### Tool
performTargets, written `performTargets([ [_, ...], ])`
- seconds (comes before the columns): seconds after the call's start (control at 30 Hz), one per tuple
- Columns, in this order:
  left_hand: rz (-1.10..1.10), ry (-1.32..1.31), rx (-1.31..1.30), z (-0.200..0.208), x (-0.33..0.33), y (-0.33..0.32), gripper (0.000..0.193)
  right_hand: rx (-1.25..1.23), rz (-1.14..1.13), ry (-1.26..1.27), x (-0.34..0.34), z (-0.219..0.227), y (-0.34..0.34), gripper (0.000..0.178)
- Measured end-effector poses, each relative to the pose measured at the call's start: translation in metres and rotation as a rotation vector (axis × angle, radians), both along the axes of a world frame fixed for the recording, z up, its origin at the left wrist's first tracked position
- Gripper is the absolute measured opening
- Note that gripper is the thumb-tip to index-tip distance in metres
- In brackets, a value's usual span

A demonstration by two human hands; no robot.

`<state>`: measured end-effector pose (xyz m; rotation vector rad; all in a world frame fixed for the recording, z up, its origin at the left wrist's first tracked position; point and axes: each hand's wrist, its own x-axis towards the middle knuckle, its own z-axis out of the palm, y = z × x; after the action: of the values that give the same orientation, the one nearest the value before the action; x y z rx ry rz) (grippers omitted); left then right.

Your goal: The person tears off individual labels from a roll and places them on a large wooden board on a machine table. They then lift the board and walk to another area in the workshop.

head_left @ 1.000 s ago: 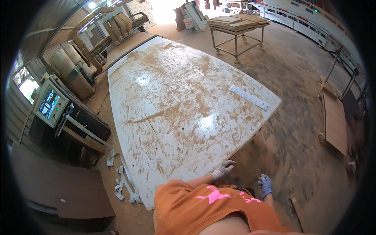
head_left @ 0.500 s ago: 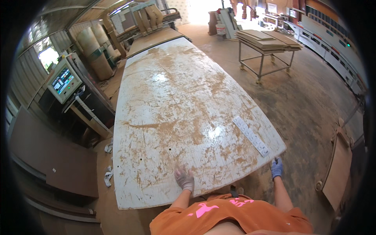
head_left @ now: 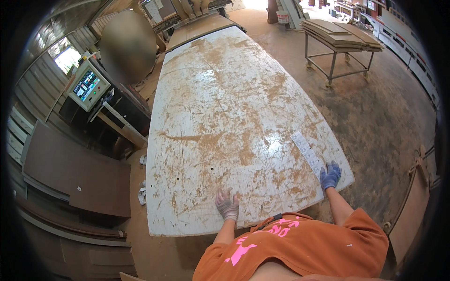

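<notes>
A large white tabletop (head_left: 206, 154), scuffed and strewn with brown sawdust, stretches away in front of me. My left hand (head_left: 227, 204), in a pale grey-white glove, rests near its front edge with the fingers spread and nothing held. My right hand (head_left: 331, 176), in a blue glove, is over the front right corner, fingers apart. Its fingertips are at the near end of a white strip of printed labels (head_left: 307, 151) lying flat on the surface. Whether they press on the strip I cannot tell.
To the left stands a control panel with a lit screen (head_left: 87, 86), above brown boards (head_left: 79, 173). A wheeled metal cart (head_left: 331, 65) bearing stacked panels (head_left: 335, 33) is at the far right. A brown panel (head_left: 412, 210) leans at the near right.
My right hand has risen from beside the table's corner onto the surface, beside the label strip. My left hand stays near the front edge. The view has shifted.
</notes>
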<state>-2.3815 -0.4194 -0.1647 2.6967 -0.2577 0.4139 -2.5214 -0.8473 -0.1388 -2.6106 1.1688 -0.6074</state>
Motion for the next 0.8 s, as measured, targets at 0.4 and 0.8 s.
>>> performTargets([
  [0.4, 0.005, -0.021, 0.041, -0.001, 0.002, -0.001, 0.043, 0.036, -0.006, 0.121, 0.004, 0.002, 0.000, 0.045],
  [0.8, -0.010, -0.048, 0.027, 0.004, 0.001, -0.002, 0.041, -0.040, 0.004, 0.165, 0.005, -0.007, -0.005, 0.045],
])
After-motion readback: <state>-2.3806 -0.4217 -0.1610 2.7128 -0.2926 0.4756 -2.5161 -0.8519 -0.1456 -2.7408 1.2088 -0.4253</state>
